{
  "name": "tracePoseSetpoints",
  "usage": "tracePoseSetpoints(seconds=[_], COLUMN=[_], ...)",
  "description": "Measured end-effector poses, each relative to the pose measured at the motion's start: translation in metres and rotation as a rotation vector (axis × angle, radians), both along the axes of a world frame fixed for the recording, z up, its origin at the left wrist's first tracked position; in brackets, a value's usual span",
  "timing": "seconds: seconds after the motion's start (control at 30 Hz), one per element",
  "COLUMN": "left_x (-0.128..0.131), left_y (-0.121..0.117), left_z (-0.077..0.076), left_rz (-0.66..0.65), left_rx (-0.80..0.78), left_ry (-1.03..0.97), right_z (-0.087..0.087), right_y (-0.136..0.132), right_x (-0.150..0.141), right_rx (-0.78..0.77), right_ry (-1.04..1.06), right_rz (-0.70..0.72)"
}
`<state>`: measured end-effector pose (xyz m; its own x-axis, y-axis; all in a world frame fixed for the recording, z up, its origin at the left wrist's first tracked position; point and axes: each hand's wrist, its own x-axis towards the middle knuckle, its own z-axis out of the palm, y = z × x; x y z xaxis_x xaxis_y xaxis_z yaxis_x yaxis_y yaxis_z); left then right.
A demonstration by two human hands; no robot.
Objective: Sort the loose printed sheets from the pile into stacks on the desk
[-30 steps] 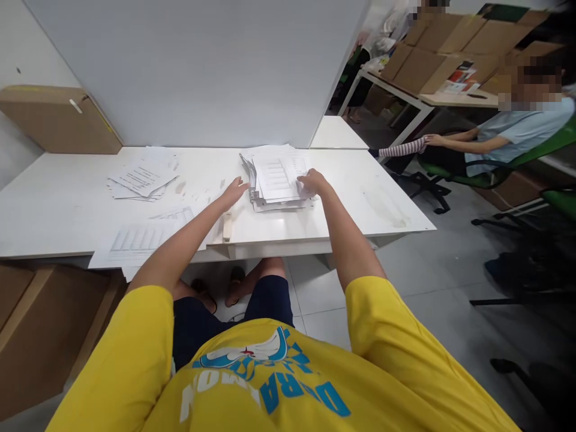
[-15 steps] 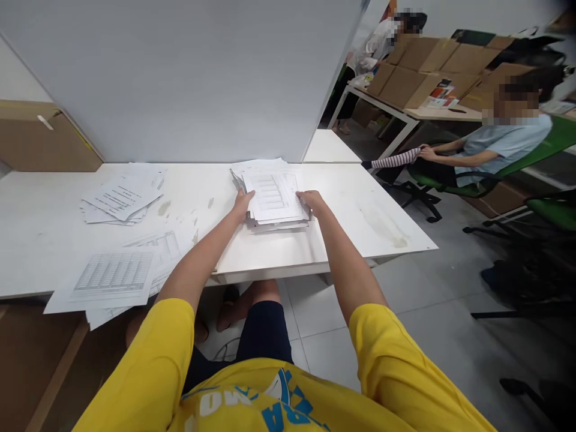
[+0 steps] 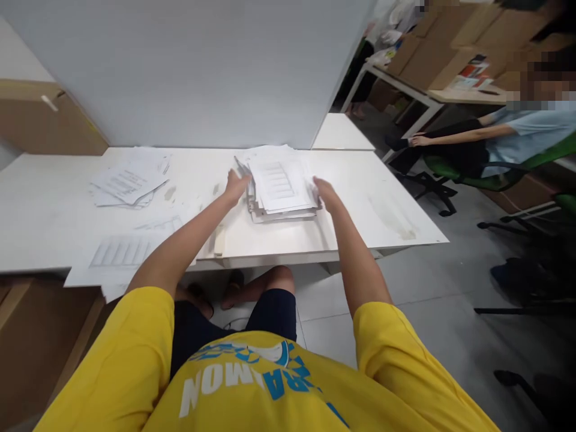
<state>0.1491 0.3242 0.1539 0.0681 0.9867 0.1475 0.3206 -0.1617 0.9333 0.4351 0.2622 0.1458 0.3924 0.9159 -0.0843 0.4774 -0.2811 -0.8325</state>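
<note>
A thick stack of printed sheets (image 3: pixel 281 186) lies on the white table (image 3: pixel 360 210), close to the grey partition. My left hand (image 3: pixel 236 186) presses against the stack's left edge with fingers stretched out. My right hand (image 3: pixel 324 193) rests against the stack's right edge, fingers curled along the paper. Both arms reach forward from yellow sleeves. The picture is blurred, so the fingertips' hold on the sheets is hard to make out.
Another pile of papers (image 3: pixel 128 182) sits at the table's left. Loose printed sheets (image 3: pixel 121 255) overhang the near edge. A cardboard box (image 3: pixel 45 120) stands at the far left. A seated person (image 3: pixel 517 132) on a green chair is at the right, with boxes behind.
My left hand slid from beside the stack onto its left edge. The right hand stayed at the right edge. The camera shifted a little.
</note>
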Motion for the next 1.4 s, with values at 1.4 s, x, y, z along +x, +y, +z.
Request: tracePoseSetpoints(seconds=[1.4], left_x=[-0.203], left_y=[-0.36], left_z=[-0.056], left_rz=[-0.042], left_rx=[1.013], left_ry=[0.989], right_z=[-0.056], right_y=[-0.25], right_x=[-0.301], right_rx=[-0.362], right_ry=[1.308], right_rz=[0.441])
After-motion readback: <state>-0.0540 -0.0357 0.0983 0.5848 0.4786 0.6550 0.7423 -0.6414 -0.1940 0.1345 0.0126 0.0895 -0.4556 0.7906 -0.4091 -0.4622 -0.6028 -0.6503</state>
